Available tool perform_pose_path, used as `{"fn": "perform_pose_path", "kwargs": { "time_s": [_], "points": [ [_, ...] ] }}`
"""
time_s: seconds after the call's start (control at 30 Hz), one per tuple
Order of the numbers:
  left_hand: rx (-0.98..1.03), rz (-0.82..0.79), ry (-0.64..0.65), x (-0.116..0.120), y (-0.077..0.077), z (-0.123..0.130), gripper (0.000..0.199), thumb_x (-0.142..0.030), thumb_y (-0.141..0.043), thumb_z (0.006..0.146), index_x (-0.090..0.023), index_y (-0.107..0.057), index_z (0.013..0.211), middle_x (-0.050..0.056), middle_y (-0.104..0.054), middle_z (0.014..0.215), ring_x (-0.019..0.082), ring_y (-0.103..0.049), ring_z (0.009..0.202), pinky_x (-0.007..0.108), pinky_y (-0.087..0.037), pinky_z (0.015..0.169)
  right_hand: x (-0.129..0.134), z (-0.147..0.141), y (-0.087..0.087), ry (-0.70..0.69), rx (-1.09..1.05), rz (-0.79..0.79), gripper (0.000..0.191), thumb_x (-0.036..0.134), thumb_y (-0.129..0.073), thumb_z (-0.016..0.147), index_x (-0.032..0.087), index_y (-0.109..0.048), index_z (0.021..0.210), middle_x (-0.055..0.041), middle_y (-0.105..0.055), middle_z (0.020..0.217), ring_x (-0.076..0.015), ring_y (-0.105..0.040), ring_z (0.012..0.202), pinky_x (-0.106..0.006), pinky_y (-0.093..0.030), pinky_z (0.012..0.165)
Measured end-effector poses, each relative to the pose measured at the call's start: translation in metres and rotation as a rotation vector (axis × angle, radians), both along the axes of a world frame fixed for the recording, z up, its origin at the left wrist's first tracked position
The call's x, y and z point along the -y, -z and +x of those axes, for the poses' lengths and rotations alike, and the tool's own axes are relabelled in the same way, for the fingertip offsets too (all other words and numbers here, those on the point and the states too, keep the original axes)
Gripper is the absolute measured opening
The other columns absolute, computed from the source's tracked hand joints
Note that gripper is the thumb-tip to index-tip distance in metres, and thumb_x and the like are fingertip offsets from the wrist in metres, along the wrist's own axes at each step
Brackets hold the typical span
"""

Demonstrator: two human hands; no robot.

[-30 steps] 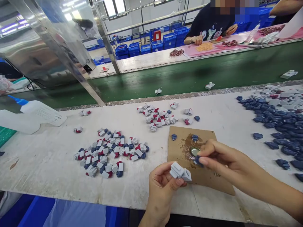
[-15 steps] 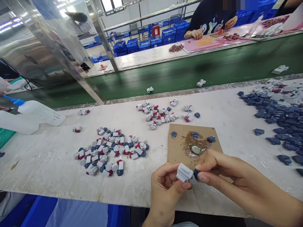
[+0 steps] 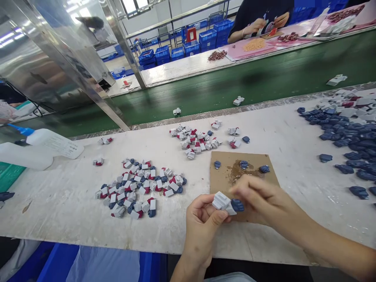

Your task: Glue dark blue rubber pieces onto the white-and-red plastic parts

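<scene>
My left hand pinches a light grey part over the front edge of a brown cardboard piece. A dark blue piece sits on the grey part's right end. My right hand is just right of it, blurred, and whether its fingers hold anything cannot be made out. Three dark blue pieces, one of them at the right, lie along the back of the cardboard by a wet brown patch. The metal cap is hidden behind my right hand.
Piles of grey, red and blue parts lie left and behind. Dark blue pieces heap at the right. Two white bottles lie at the left. Beyond the green conveyor, a person's hands work at another table.
My right hand has let go of the dark blue piece and moved up and away; the piece stays on the grey part. Grey parts on the conveyor have shifted left.
</scene>
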State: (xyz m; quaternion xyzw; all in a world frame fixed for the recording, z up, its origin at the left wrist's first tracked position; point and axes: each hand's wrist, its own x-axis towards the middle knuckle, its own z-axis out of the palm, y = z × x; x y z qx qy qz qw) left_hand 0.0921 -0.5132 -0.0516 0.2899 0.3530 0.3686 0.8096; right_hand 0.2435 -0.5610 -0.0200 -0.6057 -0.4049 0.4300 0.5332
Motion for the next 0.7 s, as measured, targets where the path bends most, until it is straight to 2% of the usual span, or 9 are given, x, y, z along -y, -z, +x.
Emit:
{"fn": "perform_pose_path", "kwargs": {
  "time_s": [0.1,0.17,0.27,0.33,0.4,0.47,0.53,0.63,0.7],
  "points": [
    [-0.049,0.038,-0.037,-0.003,-0.004,0.0,0.032,-0.033,-0.093,0.054,-0.019,-0.076,0.078,0.001,-0.074,0.067,0.012,-0.065,0.058,0.02,-0.055,0.055,-0.017,0.006,-0.008,0.314,0.038,0.073,0.053,0.074,-0.052,0.083,0.023,-0.066,0.082,-0.0021,-0.06,0.07,-0.0137,-0.054,0.061,-0.023,-0.045,0.05],
    [-0.048,0.068,-0.006,-0.002,-0.005,0.001,0.032,-0.033,-0.093,0.055,-0.019,-0.076,0.078,0.001,-0.074,0.066,0.012,-0.065,0.057,0.02,-0.054,0.055,-0.028,0.003,-0.016,0.378,-0.038,0.108,0.052,0.074,-0.053,0.082,0.024,-0.065,0.085,-0.0031,-0.065,0.079,-0.0164,-0.06,0.073,-0.025,-0.05,0.059],
    [-0.059,0.135,0.077,0.001,-0.004,0.0,0.03,-0.033,-0.091,0.058,-0.021,-0.077,0.081,0.002,-0.074,0.071,0.013,-0.067,0.061,0.021,-0.055,0.059,-0.043,-0.014,-0.026,0.189,-0.155,0.081,0.056,0.075,-0.05,0.082,0.022,-0.065,0.088,-0.0045,-0.069,0.082,-0.0197,-0.066,0.083,-0.033,-0.055,0.078],
    [-0.139,0.253,0.096,-0.001,0.0,-0.007,0.026,-0.034,-0.087,0.065,-0.022,-0.077,0.087,0.004,-0.074,0.079,0.015,-0.068,0.068,0.023,-0.056,0.062,-0.048,-0.023,-0.027,0.052,-0.196,0.039,0.061,0.078,-0.047,0.082,0.021,-0.065,0.091,-0.0055,-0.07,0.081,-0.021,-0.068,0.083,-0.036,-0.056,0.082],
    [-0.347,0.546,0.055,-0.008,0.006,-0.019,0.021,-0.029,-0.078,0.076,-0.022,-0.076,0.095,0.006,-0.072,0.086,0.018,-0.068,0.074,0.026,-0.056,0.066,-0.048,-0.023,-0.023,0.065,-0.175,0.052,0.063,0.08,-0.046,0.081,0.021,-0.066,0.093,-0.0062,-0.071,0.084,-0.0216,-0.069,0.084,-0.037,-0.056,0.082],
    [-0.712,0.966,-0.036,-0.021,0.012,-0.033,0.026,-0.018,-0.065,0.084,-0.022,-0.074,0.108,0.008,-0.069,0.089,0.021,-0.066,0.081,0.033,-0.056,0.072,-0.043,-0.013,-0.016,0.217,-0.114,0.107,0.063,0.08,-0.046,0.08,0.023,-0.067,0.095,-0.006,-0.072,0.088,-0.0218,-0.068,0.086,-0.036,-0.057,0.082],
    [-1.11,1.325,-0.104,-0.033,0.016,-0.043,0.037,-0.013,-0.057,0.087,-0.023,-0.069,0.12,0.013,-0.066,0.098,0.028,-0.062,0.097,0.045,-0.054,0.082,-0.036,0.004,-0.005,0.393,-0.077,0.145,0.059,0.079,-0.05,0.079,0.026,-0.068,0.095,-0.0046,-0.071,0.088,-0.0213,-0.067,0.087,-0.035,-0.057,0.082],
    [-1.441,1.595,-0.052,-0.046,0.016,-0.045,0.036,-0.028,-0.057,0.091,-0.024,-0.065,0.126,0.021,-0.055,0.134,0.044,-0.043,0.13,0.067,-0.04,0.097,-0.023,0.028,0.015,0.569,-0.076,0.131,0.044,0.07,-0.057,0.081,0.03,-0.069,0.092,-0.0023,-0.069,0.084,-0.0196,-0.066,0.082,-0.032,-0.056,0.077],
    [-1.5,1.708,0.076,-0.053,0.015,-0.041,0.035,-0.037,-0.055,0.092,-0.025,-0.065,0.124,0.015,-0.048,0.148,0.043,-0.035,0.139,0.07,-0.033,0.104,-0.016,0.036,0.027,0.618,-0.06,0.12,0.032,0.061,-0.059,0.085,0.032,-0.07,0.093,-0.0023,-0.069,0.085,-0.0191,-0.066,0.082,-0.032,-0.055,0.076]
  ]
}}
